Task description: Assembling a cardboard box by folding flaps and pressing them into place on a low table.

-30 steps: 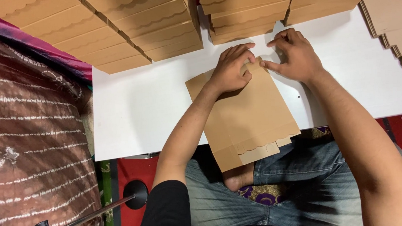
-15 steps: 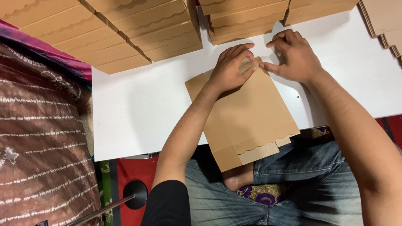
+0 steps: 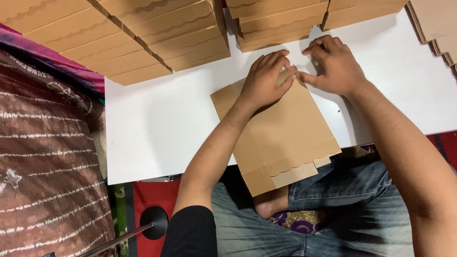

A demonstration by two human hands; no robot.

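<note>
Nothing has shifted: my left hand (image 3: 265, 78) and right hand (image 3: 333, 66) still press together on the flat brown cardboard sleeve's (image 3: 284, 135) far end, its scalloped flap nearest me, long axis running near to far.

A small home packaging workshop, by the look of it: stacks of flat brown cardboard envelopes (image 3: 143, 28) crowd the far edge of a low white tabletop (image 3: 159, 127), the worker sits cross-legged on a red floor mat (image 3: 153, 196), and a patterned brown fabric (image 3: 29, 156) lies alongside.
</note>
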